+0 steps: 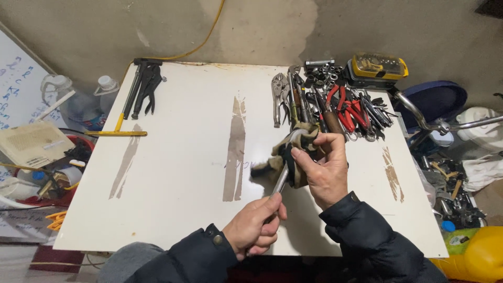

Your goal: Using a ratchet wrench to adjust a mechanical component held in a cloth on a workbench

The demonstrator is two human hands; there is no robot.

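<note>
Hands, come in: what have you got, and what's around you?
Left hand grips metal tool by its handle. Right hand wraps rag round its upper end. Tool pile just behind, on white table.

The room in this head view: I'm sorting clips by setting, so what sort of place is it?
Probably a home workshop or garage: a heap of pliers and wrenches on a worn white table, a bare concrete floor.

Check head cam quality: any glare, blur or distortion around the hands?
Head view: even light, no glare on the white table; soft shadow under the rag. Left hand, right hand and metal tool sharp. Wide-angle bend at the table edges; tool pile crisp.
</note>
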